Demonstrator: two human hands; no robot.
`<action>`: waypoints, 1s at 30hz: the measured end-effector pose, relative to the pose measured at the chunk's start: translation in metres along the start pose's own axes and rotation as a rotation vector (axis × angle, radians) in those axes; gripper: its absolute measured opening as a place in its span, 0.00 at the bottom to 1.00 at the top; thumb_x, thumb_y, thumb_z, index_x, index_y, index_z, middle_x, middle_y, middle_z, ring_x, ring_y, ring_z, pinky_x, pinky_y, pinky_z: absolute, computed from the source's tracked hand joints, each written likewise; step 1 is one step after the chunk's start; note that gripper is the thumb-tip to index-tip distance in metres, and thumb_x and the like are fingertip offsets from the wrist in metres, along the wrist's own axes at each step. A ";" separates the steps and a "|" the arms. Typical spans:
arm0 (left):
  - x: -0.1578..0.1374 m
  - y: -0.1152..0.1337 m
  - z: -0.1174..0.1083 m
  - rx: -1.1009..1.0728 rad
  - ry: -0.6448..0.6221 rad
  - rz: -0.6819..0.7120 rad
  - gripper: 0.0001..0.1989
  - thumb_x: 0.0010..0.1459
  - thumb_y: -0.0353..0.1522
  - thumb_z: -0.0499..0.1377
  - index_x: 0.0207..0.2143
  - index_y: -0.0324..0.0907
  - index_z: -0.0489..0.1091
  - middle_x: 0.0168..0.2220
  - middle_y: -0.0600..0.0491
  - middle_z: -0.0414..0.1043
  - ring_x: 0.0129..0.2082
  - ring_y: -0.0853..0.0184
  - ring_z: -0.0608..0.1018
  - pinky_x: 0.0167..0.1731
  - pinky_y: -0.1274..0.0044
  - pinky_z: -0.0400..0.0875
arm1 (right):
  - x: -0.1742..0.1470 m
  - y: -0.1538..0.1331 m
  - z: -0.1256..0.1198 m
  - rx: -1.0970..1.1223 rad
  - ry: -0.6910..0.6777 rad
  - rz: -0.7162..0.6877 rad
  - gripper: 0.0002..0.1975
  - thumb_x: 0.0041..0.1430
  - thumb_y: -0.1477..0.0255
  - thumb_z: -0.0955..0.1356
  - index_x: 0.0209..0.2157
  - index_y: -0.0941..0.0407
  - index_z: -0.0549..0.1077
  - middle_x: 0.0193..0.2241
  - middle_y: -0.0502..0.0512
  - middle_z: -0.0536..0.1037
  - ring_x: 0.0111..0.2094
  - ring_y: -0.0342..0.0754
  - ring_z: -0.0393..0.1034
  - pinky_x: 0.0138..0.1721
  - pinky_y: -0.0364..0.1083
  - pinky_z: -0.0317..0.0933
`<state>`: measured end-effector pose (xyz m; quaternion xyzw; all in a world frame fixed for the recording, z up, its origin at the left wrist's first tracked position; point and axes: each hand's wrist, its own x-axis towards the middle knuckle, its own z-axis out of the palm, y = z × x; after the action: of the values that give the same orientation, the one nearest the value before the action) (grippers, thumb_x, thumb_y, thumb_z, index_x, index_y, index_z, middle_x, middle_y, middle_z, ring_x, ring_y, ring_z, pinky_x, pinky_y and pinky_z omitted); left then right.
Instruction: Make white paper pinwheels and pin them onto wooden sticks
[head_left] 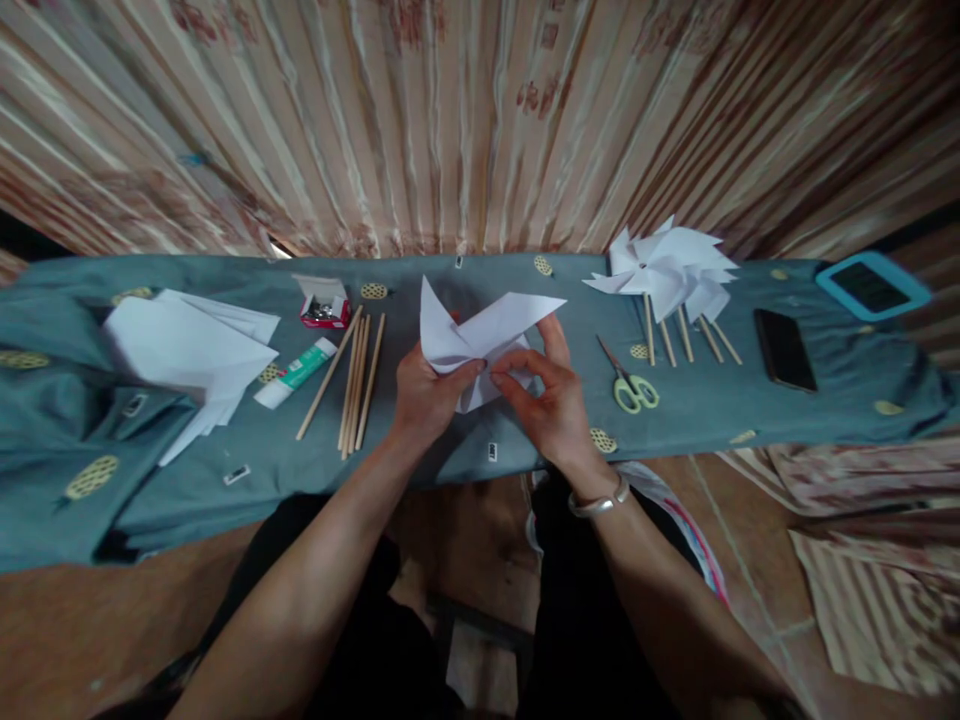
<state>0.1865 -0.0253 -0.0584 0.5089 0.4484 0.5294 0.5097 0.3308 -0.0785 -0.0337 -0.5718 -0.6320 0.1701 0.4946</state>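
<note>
A white paper pinwheel (480, 328) with its points folded toward the middle is held above the cloth, near the front edge. My left hand (431, 392) grips its left side, thumb pressed on the centre. The thumb and forefinger of my right hand (546, 395) come together at the centre from the other side; whether something small is pinched there I cannot make out. My right hand's other fingers reach behind the paper. Left of the hands lie several loose wooden sticks (360, 385), and beyond them an open red box (325, 305) with small metal pieces inside.
A green-and-white glue stick (296, 373) and white paper sheets (195, 345) lie on the left. To the right are green-handled scissors (634, 390), finished pinwheels on sticks (671, 270), a black phone (784, 348) and a blue-framed tablet (874, 287). A curtain (450, 130) hangs behind the table.
</note>
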 end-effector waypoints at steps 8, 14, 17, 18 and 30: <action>-0.001 0.001 0.001 -0.010 -0.022 -0.004 0.19 0.41 0.36 0.70 0.39 0.44 0.78 0.39 0.52 0.81 0.40 0.58 0.80 0.45 0.67 0.74 | 0.004 0.000 0.000 0.027 -0.023 -0.009 0.03 0.57 0.73 0.70 0.29 0.51 0.76 0.56 0.53 0.70 0.61 0.55 0.60 0.65 0.60 0.51; -0.002 -0.001 0.000 -0.001 -0.041 -0.014 0.16 0.43 0.36 0.70 0.36 0.41 0.78 0.41 0.49 0.80 0.43 0.58 0.80 0.44 0.68 0.75 | 0.004 0.002 0.000 0.032 -0.052 0.026 0.03 0.57 0.73 0.70 0.31 0.51 0.76 0.62 0.50 0.66 0.67 0.55 0.54 0.67 0.59 0.47; -0.002 -0.002 0.001 -0.008 -0.045 -0.009 0.16 0.44 0.35 0.69 0.37 0.41 0.77 0.40 0.49 0.81 0.42 0.59 0.81 0.42 0.69 0.76 | 0.004 0.004 -0.002 0.028 -0.068 0.052 0.02 0.57 0.72 0.70 0.31 0.51 0.77 0.64 0.50 0.64 0.69 0.55 0.51 0.68 0.60 0.45; -0.002 -0.003 0.001 -0.010 -0.043 -0.006 0.16 0.44 0.35 0.69 0.38 0.41 0.77 0.40 0.50 0.81 0.41 0.59 0.81 0.41 0.69 0.76 | 0.004 0.005 -0.002 0.027 -0.072 0.056 0.02 0.57 0.72 0.70 0.32 0.51 0.77 0.64 0.50 0.64 0.69 0.55 0.50 0.68 0.60 0.45; -0.003 -0.003 -0.001 0.021 -0.055 0.016 0.20 0.44 0.36 0.69 0.41 0.39 0.77 0.42 0.48 0.81 0.42 0.57 0.81 0.43 0.68 0.76 | 0.005 0.007 0.000 0.045 -0.079 0.071 0.02 0.57 0.72 0.70 0.32 0.52 0.77 0.64 0.50 0.65 0.69 0.55 0.51 0.68 0.60 0.43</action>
<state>0.1854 -0.0279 -0.0612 0.5322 0.4357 0.5145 0.5122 0.3358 -0.0724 -0.0374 -0.5755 -0.6262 0.2240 0.4758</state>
